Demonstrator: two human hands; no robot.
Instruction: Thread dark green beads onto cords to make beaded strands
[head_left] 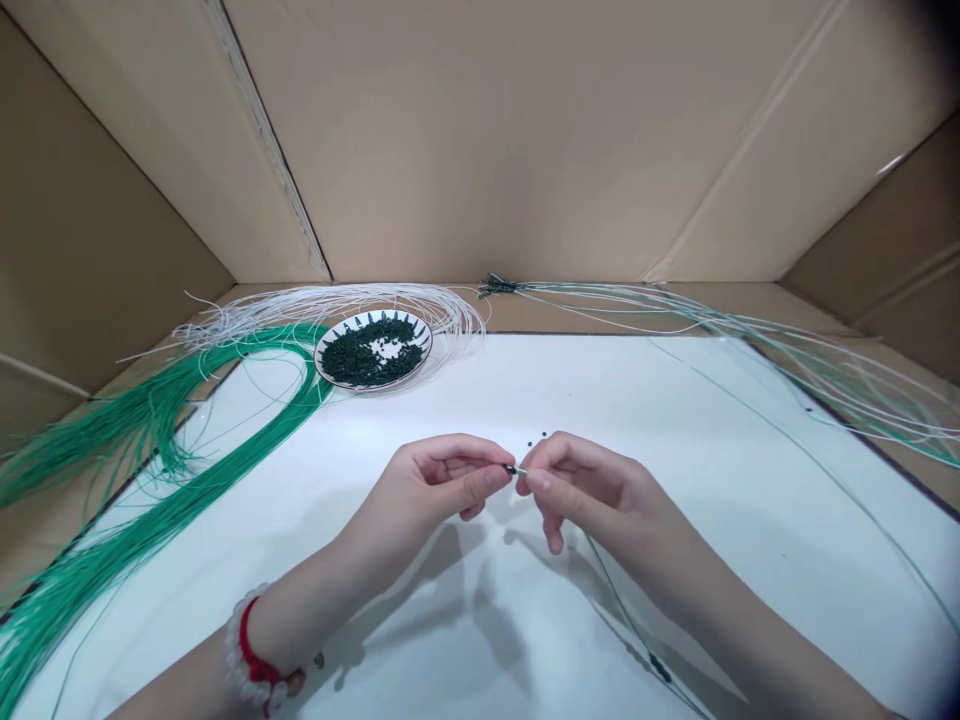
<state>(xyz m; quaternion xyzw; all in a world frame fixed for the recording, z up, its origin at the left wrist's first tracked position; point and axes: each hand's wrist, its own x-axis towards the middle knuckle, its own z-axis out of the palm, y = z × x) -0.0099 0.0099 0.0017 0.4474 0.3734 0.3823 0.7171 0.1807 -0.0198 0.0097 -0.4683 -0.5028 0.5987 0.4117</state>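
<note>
My left hand point(439, 485) is closed, thumb and forefinger pinching a tiny dark bead point(510, 470). Facing it, my right hand point(600, 490) is closed in a pinch on a thin pale cord, whose short end meets the bead between the two hands. Whether the cord passes through the bead is too small to tell. Below my right hand a thin green cord point(619, 600) trails toward the front edge, with a dark piece point(660, 668) on it. Two loose dark beads point(537, 439) lie on the white surface just behind my right fingertips.
A patterned plate point(429, 350) of dark beads stands at the back left, beside a bundle of green cords point(217, 475) and a coil of white cords point(457, 300). Finished-looking pale cords point(720, 318) with dark clustered ends point(496, 286) stretch along the back right. Cardboard walls point(510, 140) surround the white surface.
</note>
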